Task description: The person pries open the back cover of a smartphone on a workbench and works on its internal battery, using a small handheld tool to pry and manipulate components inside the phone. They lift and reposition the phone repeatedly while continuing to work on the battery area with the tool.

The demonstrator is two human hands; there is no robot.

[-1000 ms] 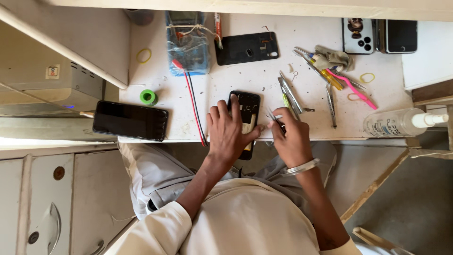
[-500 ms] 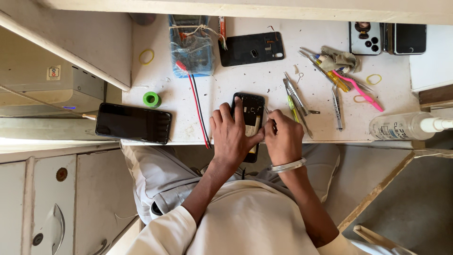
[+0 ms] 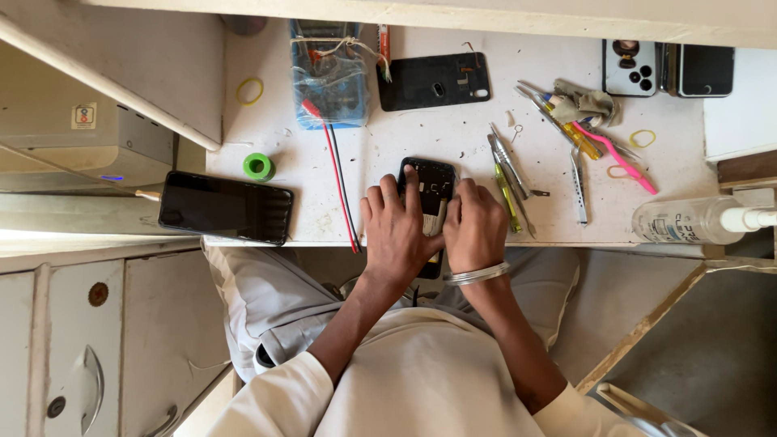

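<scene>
Head cam looking straight down: both hands are on the opened phone (image 3: 429, 190) at the near edge of the white table (image 3: 453, 129); left hand (image 3: 396, 231) grips its left side, fingers spread over it; right hand (image 3: 476, 226) curls closed on its right edge; tweezers (image 3: 510, 174) lie just beside; black phone (image 3: 225, 207) sits well left.

Five phones (image 3: 225, 208), two rubber bands (image 3: 250, 91), one spray bottle (image 3: 696, 220).
</scene>
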